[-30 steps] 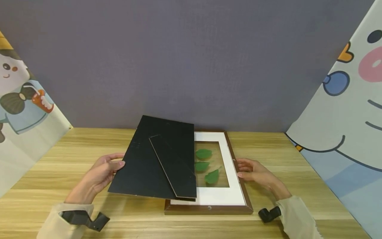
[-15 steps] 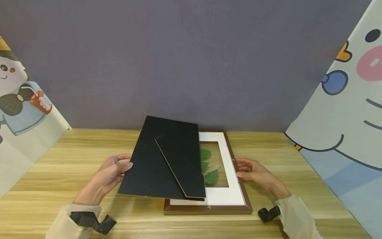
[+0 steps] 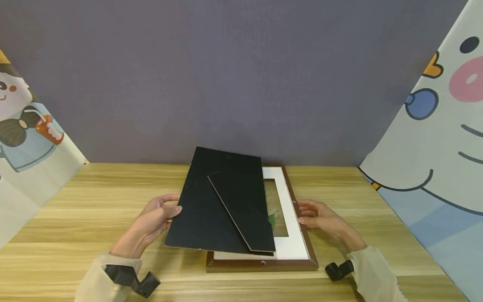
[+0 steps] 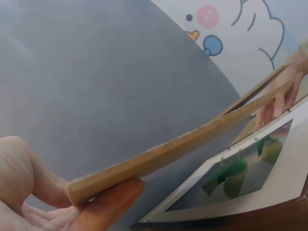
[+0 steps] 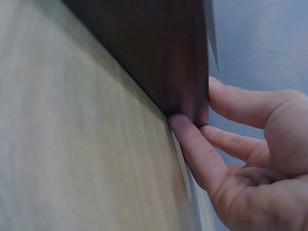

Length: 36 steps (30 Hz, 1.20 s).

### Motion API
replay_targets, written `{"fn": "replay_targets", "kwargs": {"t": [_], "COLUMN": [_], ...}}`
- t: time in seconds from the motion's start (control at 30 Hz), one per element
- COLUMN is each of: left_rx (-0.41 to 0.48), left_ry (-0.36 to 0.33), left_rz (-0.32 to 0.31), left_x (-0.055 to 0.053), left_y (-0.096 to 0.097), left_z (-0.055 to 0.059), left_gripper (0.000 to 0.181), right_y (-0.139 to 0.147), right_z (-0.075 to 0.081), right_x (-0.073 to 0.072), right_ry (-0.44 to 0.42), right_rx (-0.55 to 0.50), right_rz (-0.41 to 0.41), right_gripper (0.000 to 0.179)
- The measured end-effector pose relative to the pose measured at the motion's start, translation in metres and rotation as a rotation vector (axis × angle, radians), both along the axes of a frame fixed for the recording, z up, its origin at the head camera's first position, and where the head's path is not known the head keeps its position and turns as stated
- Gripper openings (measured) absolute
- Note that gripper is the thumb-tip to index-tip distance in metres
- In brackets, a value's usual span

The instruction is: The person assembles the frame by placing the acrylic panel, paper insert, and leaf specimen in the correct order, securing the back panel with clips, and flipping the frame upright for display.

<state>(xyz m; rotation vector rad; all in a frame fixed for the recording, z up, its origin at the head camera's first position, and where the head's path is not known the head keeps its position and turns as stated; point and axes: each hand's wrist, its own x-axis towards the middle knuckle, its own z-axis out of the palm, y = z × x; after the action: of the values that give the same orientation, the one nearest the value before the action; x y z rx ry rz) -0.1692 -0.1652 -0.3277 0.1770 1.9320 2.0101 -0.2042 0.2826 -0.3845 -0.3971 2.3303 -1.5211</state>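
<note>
My left hand [image 3: 154, 220] pinches the left edge of a black photo frame backing board [image 3: 196, 201] between thumb and fingers. A hinged easel stand [image 3: 245, 218] lies on the board's upper face, slightly raised. Tilted, the board hangs over the left part of a brown picture frame [image 3: 264, 266]. Inside the frame lies a white mat [image 3: 298, 247] with a clear window, where green leaves [image 4: 234, 173] show, partly hidden by the board in the head view. My right hand [image 3: 324, 218] holds the frame's right side, fingertips [image 5: 182, 126] against its outer wall.
The frame lies on a wood-grain table [image 3: 94, 201] near its middle. A grey panel [image 3: 226, 84] rises behind the table. Printed cartoon panels [image 3: 426, 167] stand at both sides. A black wrist camera [image 3: 132, 280] sits on each sleeve.
My left hand has carried the backing board to the right, over more of the frame, hiding most of the leaves. The right hand has stayed at the frame's side.
</note>
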Motion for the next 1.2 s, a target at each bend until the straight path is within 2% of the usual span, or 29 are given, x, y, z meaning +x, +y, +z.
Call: {"fn": "replay_targets", "kwargs": {"t": [0.23,0.47,0.7,1.2], "left_rx": [-0.011,0.009,0.021,0.044], "left_ry": [-0.023,-0.033,-0.046,-0.069], "left_rz": [0.033,0.04,0.041,0.057], "left_x": [-0.002,-0.003,-0.005,-0.012], "left_y": [0.018,0.032,0.047,0.069], "left_z": [0.001,-0.001,-0.007,-0.02], "left_gripper": [0.053,0.054,0.052,0.05], "right_y": [0.001,0.0,0.001,0.0], "right_z": [-0.001,-0.001,-0.002,-0.004], "right_x": [0.0,0.0,-0.001,-0.002], "right_ry": [0.009,0.006,0.025,0.003], "right_rx": [-0.003,-0.015,-0.01,-0.03], "right_rz": [0.003,0.007,0.006,-0.007], "right_gripper": [0.07,0.069,0.069,0.07]}}
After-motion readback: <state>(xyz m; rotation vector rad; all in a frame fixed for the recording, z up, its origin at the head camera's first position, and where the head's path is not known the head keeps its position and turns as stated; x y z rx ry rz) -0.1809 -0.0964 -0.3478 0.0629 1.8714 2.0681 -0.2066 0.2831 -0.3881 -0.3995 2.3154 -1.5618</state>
